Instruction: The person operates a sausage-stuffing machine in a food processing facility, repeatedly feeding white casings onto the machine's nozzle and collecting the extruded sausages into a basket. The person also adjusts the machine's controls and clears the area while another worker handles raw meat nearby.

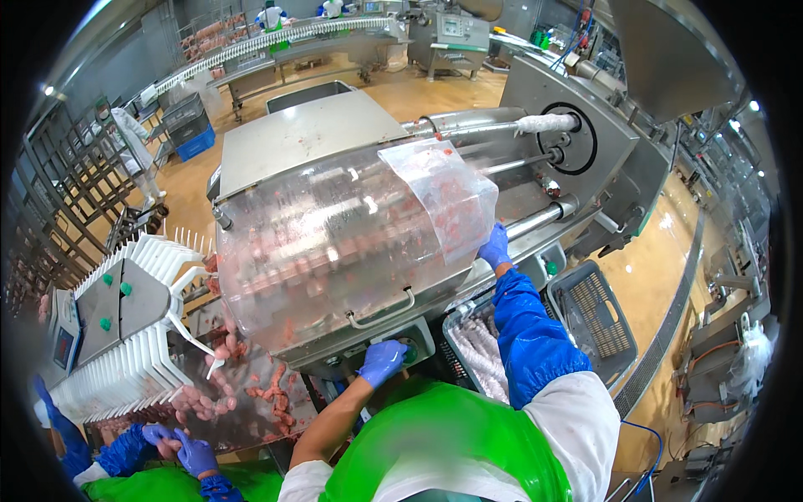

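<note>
My left hand (383, 362), in a purple glove, rests with bent fingers on a control panel (426, 341) at the machine's front, beside a green button (410, 350). What lies under the fingers is hidden. My gloved right hand (494, 245) reaches to the right end of the clear cover (309, 251), its fingers stretched upward by the edge of a loose plastic sheet (443, 197). Pink sausages show blurred through the cover. At the machine's left outlet, linked sausages (224, 341) lie on a metal table (251, 368). A white-sheathed horn (544, 124) sits at the right.
At lower left, a co-worker's gloved hands (195, 454) handle sausages beside a conveyor of white hooks (125, 372). Right of me stand a basket of white shirred casings (478, 351) and a grey crate (592, 309). A metal rack (67, 192) and another person (132, 142) are farther left.
</note>
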The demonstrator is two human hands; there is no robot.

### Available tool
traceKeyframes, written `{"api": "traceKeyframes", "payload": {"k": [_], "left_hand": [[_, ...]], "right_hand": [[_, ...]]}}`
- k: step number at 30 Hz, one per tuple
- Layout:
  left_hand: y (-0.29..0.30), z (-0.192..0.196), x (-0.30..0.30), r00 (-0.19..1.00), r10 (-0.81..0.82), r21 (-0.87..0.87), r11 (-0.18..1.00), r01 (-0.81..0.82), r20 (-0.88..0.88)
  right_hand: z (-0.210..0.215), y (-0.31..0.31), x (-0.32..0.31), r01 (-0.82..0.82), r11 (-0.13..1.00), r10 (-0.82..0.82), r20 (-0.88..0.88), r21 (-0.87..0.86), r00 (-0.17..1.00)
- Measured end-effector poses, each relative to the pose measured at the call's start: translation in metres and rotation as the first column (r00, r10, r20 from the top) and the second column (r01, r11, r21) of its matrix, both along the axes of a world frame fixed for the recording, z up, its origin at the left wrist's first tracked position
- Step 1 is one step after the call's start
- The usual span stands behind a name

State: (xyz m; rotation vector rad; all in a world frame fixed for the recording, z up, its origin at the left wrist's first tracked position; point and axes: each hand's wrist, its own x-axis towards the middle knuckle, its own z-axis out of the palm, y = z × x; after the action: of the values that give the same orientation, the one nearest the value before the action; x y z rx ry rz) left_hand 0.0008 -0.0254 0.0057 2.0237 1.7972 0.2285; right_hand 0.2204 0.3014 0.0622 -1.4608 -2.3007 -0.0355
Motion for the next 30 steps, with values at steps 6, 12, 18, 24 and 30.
{"api": "traceKeyframes", "payload": {"k": [6, 12, 18, 24, 30], "left_hand": [[0.0, 0.001, -0.002, 1.0, -0.01, 0.003, 1.0, 0.01, -0.017], [0.001, -0.006, -0.008, 1.0, -0.022, 0.044, 0.999, 0.022, -0.001], [0.002, -0.012, -0.012, 0.991, -0.025, 0.147, 0.989, 0.005, 0.134], [0.006, -0.004, -0.009, 0.993, -0.022, 0.081, 0.997, 0.013, 0.112], [0.009, 0.007, -0.003, 1.0, -0.013, 0.029, 1.0, 0.012, 0.024]], "right_hand": [[0.003, -0.004, -0.003, -0.037, 0.996, 0.023, 0.152, 0.084, 0.988], [0.01, -0.012, -0.008, -0.048, 0.995, 0.034, 0.149, 0.09, 0.988], [0.034, -0.016, -0.013, -0.009, 0.995, 0.032, 0.235, -0.099, 0.972], [0.044, -0.004, -0.011, -0.04, 0.974, 0.071, 0.133, -0.224, 0.989], [0.035, 0.008, -0.01, -0.003, 0.962, 0.043, 0.142, -0.272, 0.989]]}}
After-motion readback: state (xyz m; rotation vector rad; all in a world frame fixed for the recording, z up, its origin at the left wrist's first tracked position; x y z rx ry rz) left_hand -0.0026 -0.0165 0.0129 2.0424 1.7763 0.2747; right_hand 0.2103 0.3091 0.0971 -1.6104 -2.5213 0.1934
